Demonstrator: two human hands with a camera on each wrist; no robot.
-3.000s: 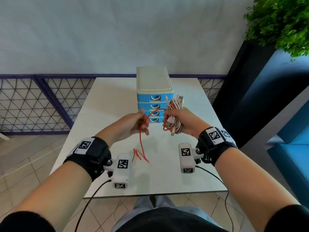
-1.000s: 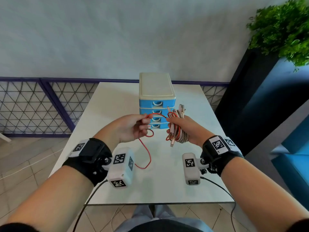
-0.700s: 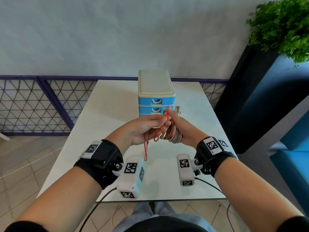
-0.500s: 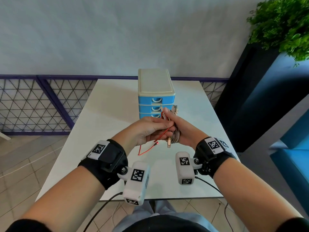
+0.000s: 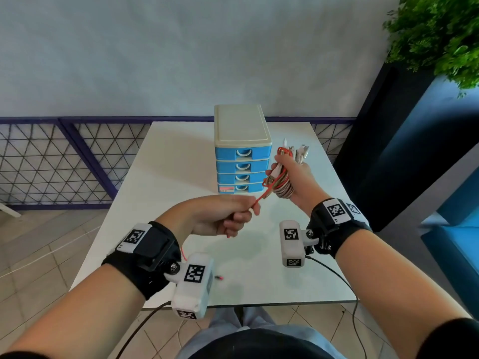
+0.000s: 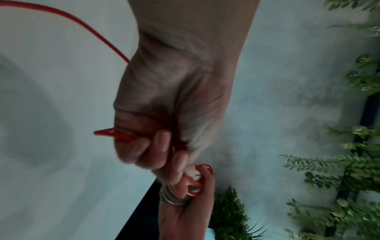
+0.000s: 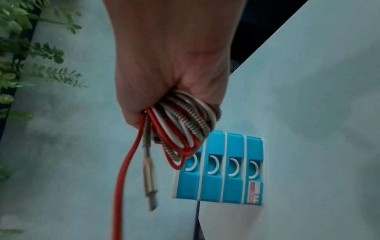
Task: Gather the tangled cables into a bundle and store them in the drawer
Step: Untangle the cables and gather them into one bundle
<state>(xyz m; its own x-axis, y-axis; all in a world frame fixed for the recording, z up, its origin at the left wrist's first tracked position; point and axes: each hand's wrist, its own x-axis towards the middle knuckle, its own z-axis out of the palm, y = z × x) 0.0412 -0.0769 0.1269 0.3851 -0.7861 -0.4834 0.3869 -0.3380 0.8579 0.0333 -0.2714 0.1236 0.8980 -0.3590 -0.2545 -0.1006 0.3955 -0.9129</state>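
My right hand (image 5: 290,174) grips a coiled cable bundle (image 5: 281,181) of red, white and braided cables, held just right of the small drawer unit (image 5: 242,151); in the right wrist view the cable bundle (image 7: 185,128) hangs from my fist with a metal plug dangling. My left hand (image 5: 233,216) pinches the red cable (image 5: 260,199), which runs taut up to the bundle. The red cable (image 6: 86,26) trails past my left hand (image 6: 164,138) in the left wrist view. All the blue drawers (image 7: 222,170) are closed.
The white table (image 5: 171,177) carries the drawer unit at its middle back. A red cable tip (image 5: 219,277) lies near the front edge. A dark planter with a green plant (image 5: 440,35) stands to the right, a lattice fence (image 5: 51,161) to the left.
My left hand has pulled away from the bundle toward me, drawing the red cable taut. My right hand has lifted the bundle up and to the right, beside the drawers.
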